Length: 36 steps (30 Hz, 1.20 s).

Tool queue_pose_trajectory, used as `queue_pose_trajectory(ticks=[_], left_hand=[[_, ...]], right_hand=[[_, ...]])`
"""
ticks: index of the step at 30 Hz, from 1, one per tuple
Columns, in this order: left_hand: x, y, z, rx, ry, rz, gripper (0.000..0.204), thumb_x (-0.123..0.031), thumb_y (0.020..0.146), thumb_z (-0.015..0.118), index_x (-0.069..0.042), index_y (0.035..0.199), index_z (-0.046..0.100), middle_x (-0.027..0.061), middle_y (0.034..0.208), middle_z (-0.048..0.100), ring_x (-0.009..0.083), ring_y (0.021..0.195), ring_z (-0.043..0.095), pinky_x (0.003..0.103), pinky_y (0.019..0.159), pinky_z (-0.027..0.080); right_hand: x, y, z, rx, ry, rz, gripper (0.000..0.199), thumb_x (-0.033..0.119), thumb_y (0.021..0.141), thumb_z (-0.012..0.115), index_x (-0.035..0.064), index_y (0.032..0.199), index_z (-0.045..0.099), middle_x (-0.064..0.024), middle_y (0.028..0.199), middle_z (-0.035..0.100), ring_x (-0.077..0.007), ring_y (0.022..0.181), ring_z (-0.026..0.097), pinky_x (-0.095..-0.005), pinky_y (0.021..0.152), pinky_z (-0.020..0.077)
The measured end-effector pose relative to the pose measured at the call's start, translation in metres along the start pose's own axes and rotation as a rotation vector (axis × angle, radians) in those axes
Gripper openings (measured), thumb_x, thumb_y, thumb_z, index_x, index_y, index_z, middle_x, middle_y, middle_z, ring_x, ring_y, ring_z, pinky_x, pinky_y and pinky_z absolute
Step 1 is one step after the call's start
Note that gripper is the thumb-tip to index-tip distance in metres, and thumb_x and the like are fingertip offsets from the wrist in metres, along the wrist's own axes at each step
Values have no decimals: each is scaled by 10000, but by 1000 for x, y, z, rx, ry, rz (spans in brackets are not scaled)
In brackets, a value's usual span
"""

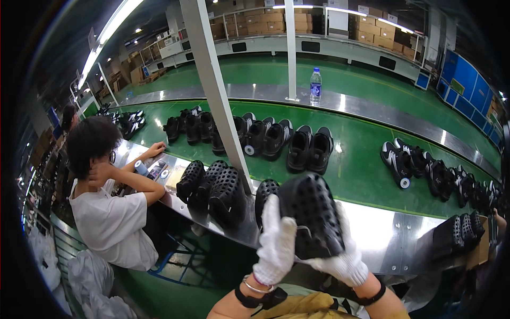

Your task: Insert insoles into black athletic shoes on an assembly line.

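Observation:
I hold a black, shoe-shaped form (308, 212) dotted with round holes, tilted in front of me above the metal ledge. My left hand (276, 239), in a white knit glove, is closed on its left side with the thumb toward me. Gloved in white too, my right hand (342, 255) grips its right side and lower end. A thin pale strand shows by the form's lower left edge; what it belongs to I cannot tell. Just behind my left fingers is another perforated black form (265, 194). Several more forms (226, 194) stand on the ledge to the left.
Black shoes (311, 149) stand in rows on the green conveyor belt (356, 159). A white post (215, 80) rises from the metal ledge (372, 223). At left sits a person (114, 212) in a white shirt. A bottle (315, 87) stands on the far rail.

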State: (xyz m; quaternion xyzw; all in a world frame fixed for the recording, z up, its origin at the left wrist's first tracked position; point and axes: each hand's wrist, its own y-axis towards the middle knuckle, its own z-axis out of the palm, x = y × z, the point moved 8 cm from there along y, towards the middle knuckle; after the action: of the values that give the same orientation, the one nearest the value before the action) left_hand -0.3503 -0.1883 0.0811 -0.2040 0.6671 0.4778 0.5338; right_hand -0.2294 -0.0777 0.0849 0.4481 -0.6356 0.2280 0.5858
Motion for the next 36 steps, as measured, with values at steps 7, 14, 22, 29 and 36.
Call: queue_pose_trajectory(ticks=[7, 14, 22, 29, 36], left_hand=[[28, 43, -43, -16, 217, -106, 618, -352, 1051, 506, 86, 1465, 368, 368, 1471, 376, 466, 1402, 356, 437, 1161, 316], [25, 22, -57, -101, 357, -33, 568, -265, 1041, 533, 92, 1453, 376, 356, 1487, 360, 488, 1392, 354, 466, 1158, 326], [9, 20, -48, -144, 570, 40, 619, -269, 1021, 561, 101, 1467, 343, 398, 1469, 345, 552, 1353, 365, 525, 1142, 321], [-11, 19, -39, -165, 683, 118, 702, -327, 997, 583, 127, 1465, 326, 421, 1454, 342, 565, 1349, 366, 540, 1140, 308], [-82, 14, -15, -163, 739, 447, 536, -338, 1015, 546, 16, 1410, 468, 422, 1406, 393, 641, 1292, 378, 640, 1050, 379]], right_hand=[[-37, 85, 62, 138, -133, -65, 1053, 311, 819, 818, -83, 1541, 162, -284, 1441, 463, -331, 1335, 486, -393, 1113, 392], [-41, 89, 84, 236, 204, 121, 766, 296, 998, 593, -52, 1554, 199, -217, 1432, 470, -250, 1251, 492, -345, 1031, 426], [-29, 93, 79, 296, -34, 145, 731, 404, 1034, 510, -48, 1544, 245, -287, 1483, 442, -333, 1360, 475, -361, 1109, 377], [-14, 85, 70, 224, -14, 54, 720, 363, 1030, 528, -60, 1539, 245, -311, 1482, 428, -350, 1381, 455, -372, 1133, 357], [34, 64, 49, 151, 186, -152, 714, 184, 990, 512, -105, 1541, 161, -300, 1572, 278, -356, 1478, 293, -397, 1196, 256]])
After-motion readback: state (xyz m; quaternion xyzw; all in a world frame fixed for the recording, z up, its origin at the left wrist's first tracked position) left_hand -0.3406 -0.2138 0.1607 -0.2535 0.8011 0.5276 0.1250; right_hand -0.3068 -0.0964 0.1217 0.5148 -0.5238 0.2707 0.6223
